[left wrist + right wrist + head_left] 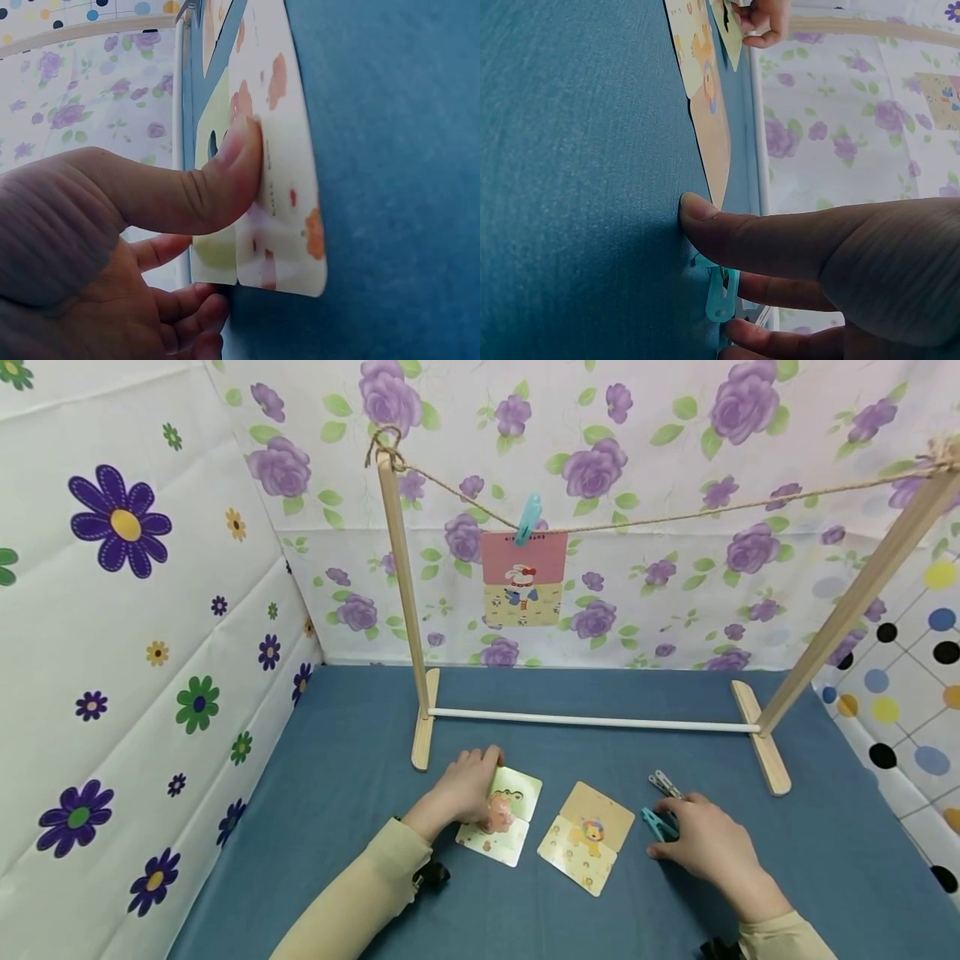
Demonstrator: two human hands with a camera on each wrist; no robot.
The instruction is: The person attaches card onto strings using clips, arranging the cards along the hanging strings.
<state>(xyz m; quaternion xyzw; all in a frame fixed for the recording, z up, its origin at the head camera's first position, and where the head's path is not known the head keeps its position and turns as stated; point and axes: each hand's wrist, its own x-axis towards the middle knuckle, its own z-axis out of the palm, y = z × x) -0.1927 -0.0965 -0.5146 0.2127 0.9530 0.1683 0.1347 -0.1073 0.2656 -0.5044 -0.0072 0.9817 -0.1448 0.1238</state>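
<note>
A folded-crease card with a green upper half and white lower half (522,787) lies on the blue cloth. My left hand (467,783) is over its left side. In the left wrist view the thumb (238,169) rests on the card face, and other fingers are beside its edge, loosely bent. My right hand (708,839) surrounds a teal clothespin (660,825) on the cloth. Its thumb (735,232) touches down on the near side, with fingers apart on the other side. A silvery clothespin (664,783) lies just beyond the fingers.
A tan lion card (604,811) lies between the hands. Behind stands a wooden frame (406,581) with a white crossbar (592,720) and a twine line (675,517). From the twine a pink and yellow rabbit card (522,602) hangs by a teal clothespin (528,518). Patterned cloth walls surround the table.
</note>
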